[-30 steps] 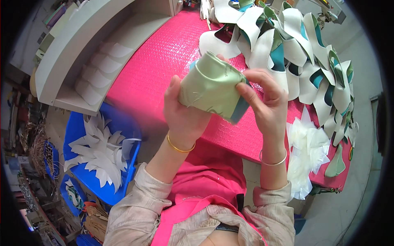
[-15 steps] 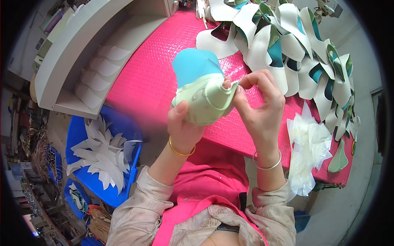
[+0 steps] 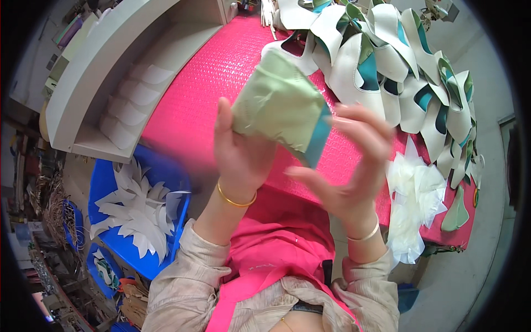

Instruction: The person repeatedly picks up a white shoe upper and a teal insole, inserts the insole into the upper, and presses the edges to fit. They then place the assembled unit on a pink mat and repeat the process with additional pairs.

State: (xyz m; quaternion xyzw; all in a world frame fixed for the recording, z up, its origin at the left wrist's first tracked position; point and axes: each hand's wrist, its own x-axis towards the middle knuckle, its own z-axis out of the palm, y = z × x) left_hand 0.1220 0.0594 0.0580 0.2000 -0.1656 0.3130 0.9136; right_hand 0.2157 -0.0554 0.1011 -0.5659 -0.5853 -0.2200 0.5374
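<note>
Shoe-upper lining: pale green [image 3: 279, 102], a flattened, four-cornered shape with a teal strip along its right edge; raised above the table, in front of the wearer.
Lining surface: soft-looking and lightly creased, with a faint sheen.
Left hand: clamped on the lining's lower left side [image 3: 246, 155], thumb upright along the edge.
Right hand: thumb and fingers spread apart [image 3: 357, 160] beside the teal strip; whether a fingertip touches it, I cannot tell.
Table cover: glossy pink, finely quilted sheet [image 3: 199, 83].
White shoe uppers: smooth, curved, overlapping in a heap [image 3: 345, 77], teal and green linings showing.
Translucent sheets: thin, white, pointed, piled at the right [image 3: 415, 205].
Hard to make out: left fingers, hidden behind the lining; right hand, motion-blurred; farthest uppers, cut off above.
</note>
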